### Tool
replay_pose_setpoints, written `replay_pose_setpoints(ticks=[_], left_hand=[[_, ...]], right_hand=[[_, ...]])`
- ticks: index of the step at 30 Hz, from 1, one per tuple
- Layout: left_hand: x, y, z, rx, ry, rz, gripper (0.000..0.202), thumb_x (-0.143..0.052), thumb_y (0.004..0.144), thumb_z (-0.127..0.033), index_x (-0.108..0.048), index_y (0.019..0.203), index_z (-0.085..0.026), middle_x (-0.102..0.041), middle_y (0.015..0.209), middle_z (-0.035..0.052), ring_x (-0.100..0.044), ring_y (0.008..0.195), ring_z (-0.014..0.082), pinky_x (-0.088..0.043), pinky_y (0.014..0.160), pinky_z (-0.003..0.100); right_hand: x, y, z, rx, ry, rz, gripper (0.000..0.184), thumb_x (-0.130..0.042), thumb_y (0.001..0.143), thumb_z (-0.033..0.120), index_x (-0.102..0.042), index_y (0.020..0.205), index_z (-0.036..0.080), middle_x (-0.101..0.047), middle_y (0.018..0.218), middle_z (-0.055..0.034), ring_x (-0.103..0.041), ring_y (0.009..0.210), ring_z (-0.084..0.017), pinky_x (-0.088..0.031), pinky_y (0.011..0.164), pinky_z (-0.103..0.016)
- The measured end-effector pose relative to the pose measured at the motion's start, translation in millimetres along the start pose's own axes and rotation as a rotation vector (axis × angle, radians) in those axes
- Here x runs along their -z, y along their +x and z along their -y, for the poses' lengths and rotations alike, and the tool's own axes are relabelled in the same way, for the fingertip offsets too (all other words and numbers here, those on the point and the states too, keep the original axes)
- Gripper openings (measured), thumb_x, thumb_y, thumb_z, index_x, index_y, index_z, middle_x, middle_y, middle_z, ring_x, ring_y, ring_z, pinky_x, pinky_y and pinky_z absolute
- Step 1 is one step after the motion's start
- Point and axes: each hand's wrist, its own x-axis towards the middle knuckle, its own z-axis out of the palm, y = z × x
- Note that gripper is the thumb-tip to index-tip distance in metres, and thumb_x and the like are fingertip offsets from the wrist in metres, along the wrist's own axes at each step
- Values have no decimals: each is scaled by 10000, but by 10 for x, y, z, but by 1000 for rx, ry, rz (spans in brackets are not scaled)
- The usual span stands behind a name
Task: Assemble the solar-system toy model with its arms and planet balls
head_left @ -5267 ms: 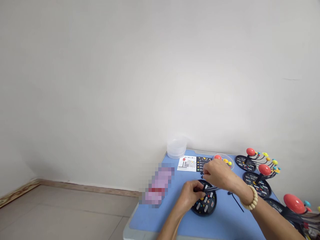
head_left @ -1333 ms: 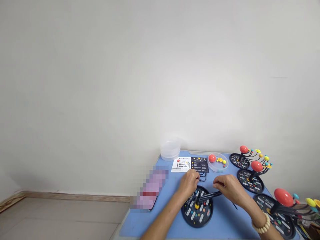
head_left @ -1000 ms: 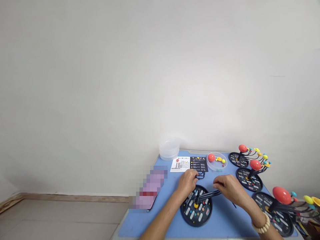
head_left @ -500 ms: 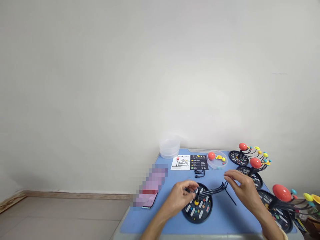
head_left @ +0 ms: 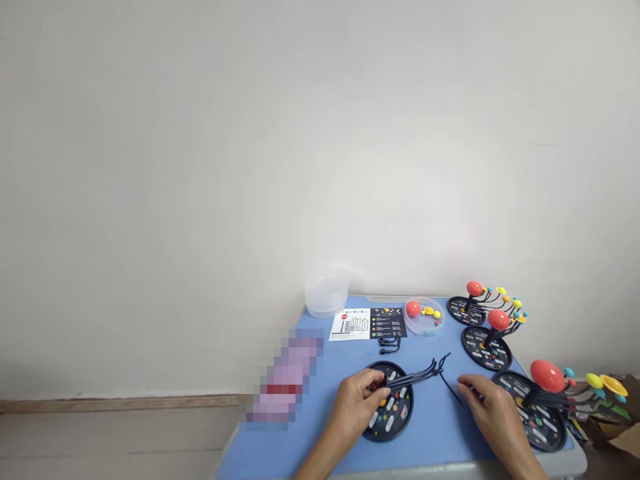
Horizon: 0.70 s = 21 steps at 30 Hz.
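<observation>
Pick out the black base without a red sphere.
The round base under the left hand; the other three black bases each carry a red sphere.

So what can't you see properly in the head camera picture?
- Head view: the left hand hides part of the black round base and where the black rods meet it.
- Head view: the pink-and-red thing is blurred into squares.
- Head view: the instruction sheet's words are too small to read.
- Head view: the right edge cuts off the cardboard box.
</observation>
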Motion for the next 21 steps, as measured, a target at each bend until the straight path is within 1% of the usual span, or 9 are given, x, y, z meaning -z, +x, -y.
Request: replay_pose_setpoints(ticks=[4, 8, 11, 14, 16, 18, 21], left_hand=[[3, 13, 28, -21, 4, -21, 111, -597, 663, -244, -671, 688, -165, -607, 635, -6, -564, 591, 146, -459, 557, 223], [7, 12, 69, -31, 4, -43, 118, -613, 661, -251, -681, 690, -159, -618, 633, 0, -571, 587, 148, -470, 558, 226], [13, 2, 78, -23, -5, -64, 124, -625, 653, -261, -686, 687, -159, -621, 620, -1, -563, 564, 145, -470, 543, 226], [13, -10, 64, -12, -11, -82, 128, -629, 650, -267, -691, 684, -160, -625, 621, 0, -557, 557, 143, -465, 532, 223], [11, -17, 50, -4, -10, -86, 128, -627, 646, -267, -692, 681, -162, -623, 617, 0, -554, 555, 141, -462, 530, 221], [10, -26, 39, 2, -8, -82, 127, -622, 643, -263, -692, 680, -163, -623, 615, 0, -553, 553, 140, -464, 531, 221], [8, -43, 34, 3, 2, -77, 139, -618, 656, -265, -701, 701, -163, -637, 631, 7, -570, 561, 144, -476, 540, 224]], right_hand=[[-87, -66, 1, 2, -203, 23, 334, -434, 933, 419, -703, 895, 225, -725, 873, -71, -696, 735, -218, -488, 634, -279], [-151, -3, 106, 7, -395, 61, 203, -546, 901, 363, -690, 924, 221, -707, 884, -59, -694, 769, -223, -450, 601, -268], [-199, 65, 169, 12, -528, 91, 132, -565, 902, 269, -669, 844, 211, -693, 840, -49, -688, 776, -217, -421, 589, -260], [-246, 92, 174, 17, -647, 95, 164, -548, 895, 151, -634, 764, 200, -675, 774, -44, -677, 756, -209, -384, 563, -253], [-268, 87, 153, 25, -687, 78, 162, -553, 880, 117, -619, 753, 195, -665, 760, -47, -667, 742, -210, -377, 561, -257], [-273, 79, 130, 33, -684, 70, 151, -553, 878, 116, -614, 763, 193, -661, 770, -51, -660, 747, -213, -385, 574, -263], [-243, 102, 126, 64, -621, 70, 114, -545, 885, 136, -634, 881, 207, -674, 871, -56, -655, 811, -208, -403, 608, -258]])
